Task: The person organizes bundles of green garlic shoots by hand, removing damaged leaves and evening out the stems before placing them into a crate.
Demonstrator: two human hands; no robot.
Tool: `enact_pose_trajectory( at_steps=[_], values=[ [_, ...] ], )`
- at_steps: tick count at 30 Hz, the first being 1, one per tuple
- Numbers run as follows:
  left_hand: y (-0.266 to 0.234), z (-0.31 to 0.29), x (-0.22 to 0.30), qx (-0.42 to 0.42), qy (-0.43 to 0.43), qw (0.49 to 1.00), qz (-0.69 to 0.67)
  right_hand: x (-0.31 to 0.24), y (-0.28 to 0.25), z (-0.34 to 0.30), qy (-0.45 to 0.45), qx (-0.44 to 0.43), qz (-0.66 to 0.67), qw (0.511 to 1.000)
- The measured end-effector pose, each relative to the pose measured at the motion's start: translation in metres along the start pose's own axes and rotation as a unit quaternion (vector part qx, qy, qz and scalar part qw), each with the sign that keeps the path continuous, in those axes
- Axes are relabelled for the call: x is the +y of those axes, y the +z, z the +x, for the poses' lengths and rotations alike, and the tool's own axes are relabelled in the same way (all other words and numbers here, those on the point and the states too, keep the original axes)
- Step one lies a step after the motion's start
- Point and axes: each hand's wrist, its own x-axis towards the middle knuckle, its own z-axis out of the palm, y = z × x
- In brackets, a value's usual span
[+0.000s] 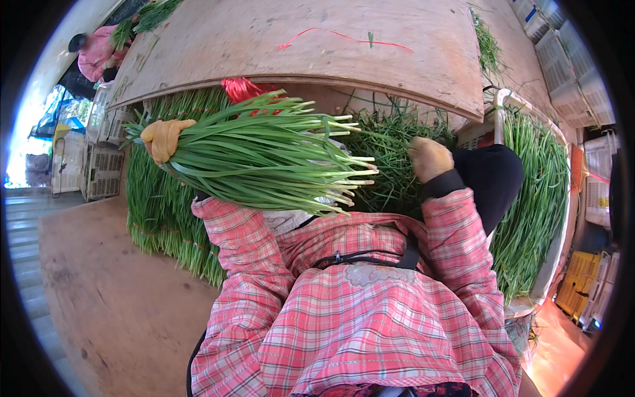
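My left hand (165, 141), in a tan glove, is wrapped round the leafy end of a thick bunch of garlic chives (264, 155). The bunch lies sideways above my lap, its pale cut stems pointing right. To the right of those stems, my right hand (430, 159), also gloved, is closed and slightly blurred. A thin green blade seems to reach toward its fingers, but what they hold cannot be made out. Beneath and behind that hand is a heap of loose green trimmings (387, 149).
A wooden board (297, 49) spans the front, with a red string (344, 34) on it. Tied chive bundles (159, 205) stack at left; red twine (245, 89) sits behind the bunch. A white crate (562, 258) of chives stands right. Another person (96, 56) sits far left.
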Motion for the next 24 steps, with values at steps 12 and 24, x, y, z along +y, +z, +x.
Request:
enact_pose_trajectory(
  at_steps=[12,24],
  values=[
    [0.032,0.020,-0.037,0.068,-0.063,0.994,0.051,-0.127,-0.020,0.015,0.022,0.011,0.441,0.897],
    [0.031,0.011,-0.015,0.033,-0.025,0.996,0.077,0.019,0.007,-0.023,0.280,0.075,0.380,0.878]
  ],
)
